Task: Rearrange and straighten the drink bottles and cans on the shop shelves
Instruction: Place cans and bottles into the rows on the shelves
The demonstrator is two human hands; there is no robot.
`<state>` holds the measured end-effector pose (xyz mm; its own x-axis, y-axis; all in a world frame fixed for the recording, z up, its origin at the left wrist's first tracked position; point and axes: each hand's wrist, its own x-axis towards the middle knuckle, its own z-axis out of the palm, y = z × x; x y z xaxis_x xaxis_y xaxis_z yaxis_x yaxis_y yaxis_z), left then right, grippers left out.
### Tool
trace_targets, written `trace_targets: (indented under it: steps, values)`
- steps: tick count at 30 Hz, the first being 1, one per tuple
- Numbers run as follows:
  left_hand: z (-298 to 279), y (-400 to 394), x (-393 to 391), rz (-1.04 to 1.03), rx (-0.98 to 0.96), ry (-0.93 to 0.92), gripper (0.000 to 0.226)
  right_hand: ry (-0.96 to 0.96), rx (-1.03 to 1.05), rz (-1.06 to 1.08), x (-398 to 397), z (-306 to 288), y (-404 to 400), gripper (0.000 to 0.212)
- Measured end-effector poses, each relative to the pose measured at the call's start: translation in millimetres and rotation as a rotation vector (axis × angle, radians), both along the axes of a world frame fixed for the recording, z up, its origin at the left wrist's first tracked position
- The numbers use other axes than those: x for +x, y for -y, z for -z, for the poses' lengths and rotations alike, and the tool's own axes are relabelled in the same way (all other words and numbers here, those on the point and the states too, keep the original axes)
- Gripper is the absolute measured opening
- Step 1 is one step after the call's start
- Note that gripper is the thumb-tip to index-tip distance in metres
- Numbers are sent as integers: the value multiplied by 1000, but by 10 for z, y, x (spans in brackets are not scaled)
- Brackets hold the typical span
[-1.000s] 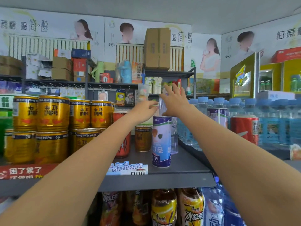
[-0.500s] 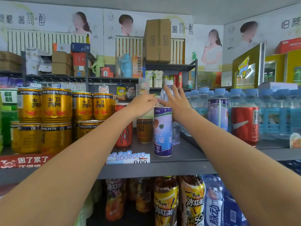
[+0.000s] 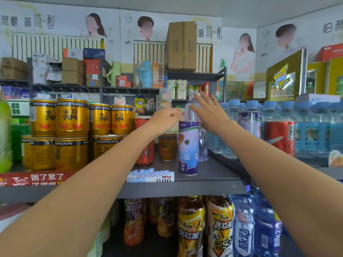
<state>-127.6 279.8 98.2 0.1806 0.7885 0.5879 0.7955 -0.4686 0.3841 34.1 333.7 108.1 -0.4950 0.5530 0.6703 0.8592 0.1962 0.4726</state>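
A clear water bottle (image 3: pixel 193 113) stands upright on the grey shelf (image 3: pixel 185 188), behind a tall purple-and-white can (image 3: pixel 188 147). My right hand (image 3: pixel 207 110) has its fingers spread and straight, lying against the bottle's upper right side. My left hand (image 3: pixel 165 118) hovers at the bottle's left with fingers curled and nothing visible in it. A small gold can (image 3: pixel 167 146) and a red-orange can (image 3: pixel 146 145) stand under my left wrist. Stacked gold Red Bull cans (image 3: pixel 72 117) fill the shelf's left.
Blue-capped water bottles (image 3: pixel 274 127) and a red cola can (image 3: pixel 279 138) crowd the adjoining shelf on the right. Iced tea bottles (image 3: pixel 191 227) and blue drink bottles (image 3: pixel 243 232) stand on the shelf below. Cardboard boxes (image 3: pixel 181 46) sit on far shelving.
My right hand has slid up over the clear bottle's cap with its fingers spread wider. My left hand stays curled beside the bottle. The view has shifted slightly.
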Motion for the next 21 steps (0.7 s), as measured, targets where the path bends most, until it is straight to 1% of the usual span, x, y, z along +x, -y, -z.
trace_targets:
  steps: [3, 4, 5, 6, 8, 10, 11, 12, 14, 17, 21]
  values:
    - [64, 95, 45, 62, 13, 72, 38, -114, 12, -104, 53, -91, 218, 43]
    - [95, 129, 50, 68, 15, 95, 38, -191, -17, -167, 47, -116, 296, 36]
    - [123, 166, 51, 68, 22, 109, 38, -283, -65, -242, 27, -137, 381, 34]
    - [148, 200, 47, 66, 26, 117, 38, -370, -139, -311, -7, -150, 472, 37]
    - [173, 281, 20, 48, 39, 109, 37, -498, -360, -408, -90, -150, 639, 45]
    - [165, 361, -51, 2, 64, 95, 35, -477, -539, -387, -164, -119, 747, 47]
    - [157, 397, -103, -20, 72, 86, 35, -436, -581, -345, -190, -95, 762, 48]
    - [149, 424, -160, -42, 74, 78, 35, -409, -597, -304, -209, -72, 768, 50]
    - [149, 485, -274, -76, 72, 64, 35, -439, -596, -291, -249, -33, 767, 52]
    - [147, 595, -403, -94, 76, 64, 36, -558, -536, -368, -341, -5, 763, 50]
    - [120, 748, -542, -99, 117, 58, 37, -623, -492, -437, -593, 14, 798, 47]
